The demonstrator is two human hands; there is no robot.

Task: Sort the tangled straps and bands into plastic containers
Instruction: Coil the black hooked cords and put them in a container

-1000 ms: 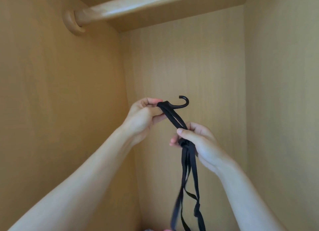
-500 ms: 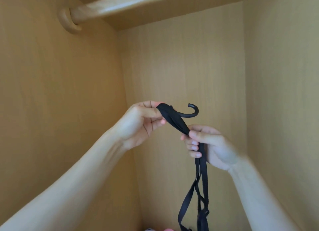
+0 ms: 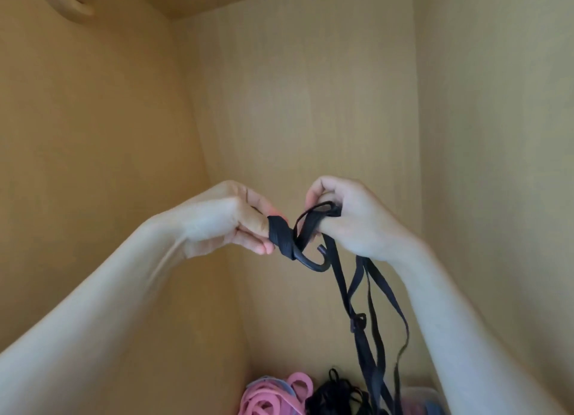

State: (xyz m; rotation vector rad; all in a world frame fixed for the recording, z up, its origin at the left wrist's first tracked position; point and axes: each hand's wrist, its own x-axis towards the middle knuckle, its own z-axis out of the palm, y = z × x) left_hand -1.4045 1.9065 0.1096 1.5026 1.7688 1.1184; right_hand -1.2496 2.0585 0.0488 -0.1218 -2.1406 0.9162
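Our left hand [image 3: 230, 225] pinching the black strap [image 3: 360, 293] wound by its hook [image 3: 312, 261], our right hand [image 3: 351, 216] gripping its loops, pink bands [image 3: 267, 399] below

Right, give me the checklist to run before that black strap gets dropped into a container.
1. Left hand grips the wrapped end of the black strap: ok.
2. Right hand holds a loop of it: ok.
3. Hook free of the loops: not ok, strap is wound at its base.
4. Hanging tails untangled: not ok, they cross and pass through a buckle.
5. Target container identified: cannot tell, mostly hidden.
6. Pink bands kept separate: cannot tell.
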